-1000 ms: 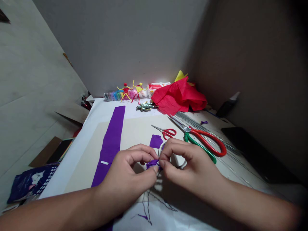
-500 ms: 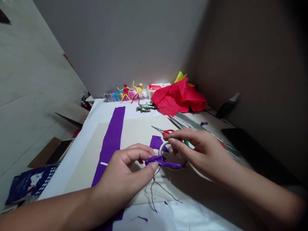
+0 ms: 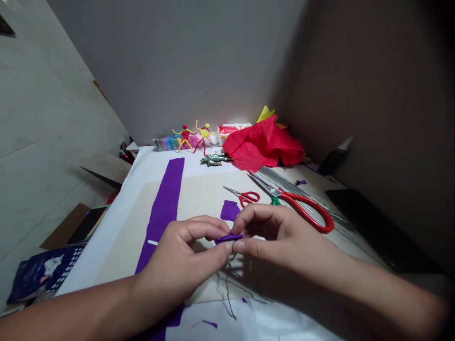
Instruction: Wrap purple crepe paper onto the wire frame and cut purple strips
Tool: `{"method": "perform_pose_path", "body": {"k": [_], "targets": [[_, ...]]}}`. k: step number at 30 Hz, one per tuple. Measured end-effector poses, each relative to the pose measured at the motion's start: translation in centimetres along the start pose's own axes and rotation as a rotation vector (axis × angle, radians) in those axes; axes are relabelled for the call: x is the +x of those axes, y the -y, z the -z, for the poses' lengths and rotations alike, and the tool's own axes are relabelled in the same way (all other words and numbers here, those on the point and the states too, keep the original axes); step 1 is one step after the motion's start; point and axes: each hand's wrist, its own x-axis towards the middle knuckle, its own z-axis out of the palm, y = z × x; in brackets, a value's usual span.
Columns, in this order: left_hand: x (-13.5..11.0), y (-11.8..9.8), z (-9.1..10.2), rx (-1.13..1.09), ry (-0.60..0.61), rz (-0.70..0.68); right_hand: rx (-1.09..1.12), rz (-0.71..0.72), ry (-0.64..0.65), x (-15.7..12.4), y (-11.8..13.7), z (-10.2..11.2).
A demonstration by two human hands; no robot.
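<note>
Between both sets of fingertips is a small piece of purple crepe paper (image 3: 229, 238), folded around the top of a twisted dark wire figure (image 3: 228, 296). My left hand (image 3: 188, 251) pinches it from the left with thumb and fingers. From the right, my right hand (image 3: 284, 234) pinches the same paper, its thumb almost touching the left thumb. The wire's thin legs hang below the fingers over the table. A small purple paper piece (image 3: 230, 210) lies just beyond my hands, and a long purple paper strip (image 3: 165, 203) lies left of them.
Small red-handled scissors (image 3: 245, 195) and large red-handled scissors (image 3: 307, 206) lie beyond my right hand, near a bundle of wires (image 3: 284, 182). Crumpled red paper (image 3: 266, 142), two wire figures (image 3: 194, 137) and a metallic figurine (image 3: 215, 158) sit at the back. A dark flat object (image 3: 377, 227) lies right.
My right hand has come in left and down to pinch the purple paper. Its loose end, earlier stretching right, no longer shows. A pale ring by that hand is out of sight; the large scissors are uncovered.
</note>
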Motion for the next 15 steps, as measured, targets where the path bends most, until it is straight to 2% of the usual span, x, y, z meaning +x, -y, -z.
{"method": "perform_pose_path", "body": {"k": [4,8,15], "targets": [[0.0,0.0,0.1,-0.018,0.049,0.043,0.149,-0.074,0.053,0.1,-0.3,0.0],[0.1,-0.2,0.5,-0.035,0.130,0.108,0.168,-0.070,0.049,0.0,-0.2,0.0],[0.4,-0.3,1.8,-0.083,0.272,0.143,0.216,-0.060,0.023,0.0,-0.2,0.0]]}}
